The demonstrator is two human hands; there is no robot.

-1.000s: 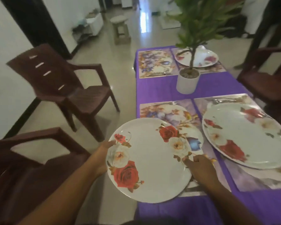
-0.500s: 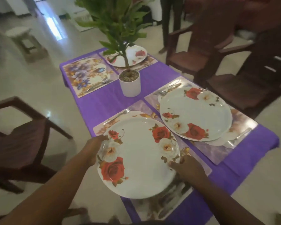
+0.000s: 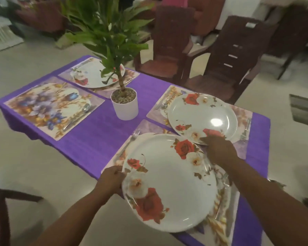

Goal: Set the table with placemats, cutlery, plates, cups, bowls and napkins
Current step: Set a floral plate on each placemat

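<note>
Plate (image 3: 169,181) held btwn both hands over near placemat (image 3: 220,215): left hand (image 3: 112,180) grips near-left rim, right hand (image 3: 219,150) grips far-right rim.

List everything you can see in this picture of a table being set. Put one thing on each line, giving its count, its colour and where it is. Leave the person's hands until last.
Tablecloth: one, purple, covering the table.
Placemats: four, floral, one at each setting.
Near plate: one, white with red roses, over the nearest placemat, held at both sides.
Other plates: two, same pattern, on the near-right and far placemats; the far-left placemat has none.
Fork: one, silver, left of the near plate; other cutlery is too blurred to count.
Potted plant: one, green in a white pot, table centre.
Chairs: several, dark brown, around the table.
Left hand: grips the near plate's left rim.
Right hand: at the near plate's right rim.
</note>
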